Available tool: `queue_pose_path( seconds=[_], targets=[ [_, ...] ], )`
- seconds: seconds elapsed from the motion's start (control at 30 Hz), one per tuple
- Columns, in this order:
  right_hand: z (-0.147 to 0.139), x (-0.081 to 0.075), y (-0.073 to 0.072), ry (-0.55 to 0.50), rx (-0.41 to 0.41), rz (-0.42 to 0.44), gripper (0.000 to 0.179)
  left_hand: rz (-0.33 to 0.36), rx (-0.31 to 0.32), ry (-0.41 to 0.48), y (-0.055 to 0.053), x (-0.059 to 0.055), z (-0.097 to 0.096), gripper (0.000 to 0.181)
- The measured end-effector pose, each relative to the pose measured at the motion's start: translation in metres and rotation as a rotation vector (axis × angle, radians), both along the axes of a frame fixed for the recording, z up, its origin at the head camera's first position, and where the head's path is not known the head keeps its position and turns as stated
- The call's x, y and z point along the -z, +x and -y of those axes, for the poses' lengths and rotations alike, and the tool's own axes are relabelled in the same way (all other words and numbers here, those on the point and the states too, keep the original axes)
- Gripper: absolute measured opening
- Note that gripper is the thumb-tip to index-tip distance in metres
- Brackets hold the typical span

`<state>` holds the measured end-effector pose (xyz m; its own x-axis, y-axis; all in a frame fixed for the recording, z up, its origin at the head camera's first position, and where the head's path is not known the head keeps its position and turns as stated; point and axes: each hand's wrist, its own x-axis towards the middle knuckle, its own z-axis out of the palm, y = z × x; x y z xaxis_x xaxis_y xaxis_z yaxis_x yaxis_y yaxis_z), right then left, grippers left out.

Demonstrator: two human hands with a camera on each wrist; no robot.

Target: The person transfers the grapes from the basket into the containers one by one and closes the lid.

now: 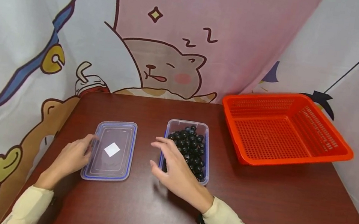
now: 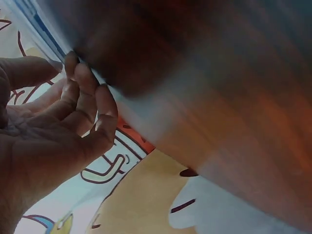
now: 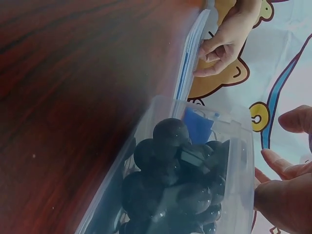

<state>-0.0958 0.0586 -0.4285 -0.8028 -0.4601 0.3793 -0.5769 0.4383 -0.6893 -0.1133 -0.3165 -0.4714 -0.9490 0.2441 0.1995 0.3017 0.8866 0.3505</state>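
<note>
A clear rectangular lid (image 1: 99, 162) with a blue seal and a white diamond-shaped label lies flat on the table. My left hand (image 1: 73, 154) is at its left edge, fingers loosely bent and fingertips right at the rim. In the left wrist view the left fingers (image 2: 105, 109) sit beside the lid's edge, thumb apart from them. To the right stands a clear plastic box (image 1: 206, 164) filled with dark grapes (image 1: 190, 143). Over the box's near left part reaches my right hand (image 1: 175, 168), thumb and fingers spread with nothing between them, covering some grapes.
A red plastic basket (image 1: 262, 159) with mesh sides stands at the back right of the dark wooden table (image 1: 139, 212). A printed cloth (image 1: 179, 6) with cartoon animals hangs behind the table and along its sides.
</note>
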Motion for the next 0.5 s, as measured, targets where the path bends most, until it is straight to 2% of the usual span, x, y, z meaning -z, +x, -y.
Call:
queue_pose_path(
  seconds=[0.1,0.2,0.27,0.33,0.43,0.5],
  targets=[
    [0.003,0.001,-0.001,0.004,-0.018,-0.02,0.047,0.022,-0.016,0.047,0.0,0.009,0.008,0.045],
    [0.005,0.002,-0.001,0.007,-0.035,-0.033,0.047,-0.024,-0.01,0.057,-0.007,0.032,0.025,0.05],
    [0.007,0.002,-0.002,0.007,-0.045,-0.038,0.047,-0.036,0.019,0.076,-0.009,0.034,0.028,0.054],
    [0.008,0.002,-0.002,0.006,-0.054,-0.04,0.046,-0.029,0.037,0.095,-0.009,0.029,0.028,0.056],
    [0.009,0.003,-0.003,0.002,-0.065,-0.044,0.045,0.09,0.006,0.146,0.001,-0.001,0.014,0.057],
    [0.01,0.002,-0.003,0.001,-0.07,-0.043,0.044,0.14,-0.04,0.161,0.005,-0.011,0.008,0.056]
  ],
)
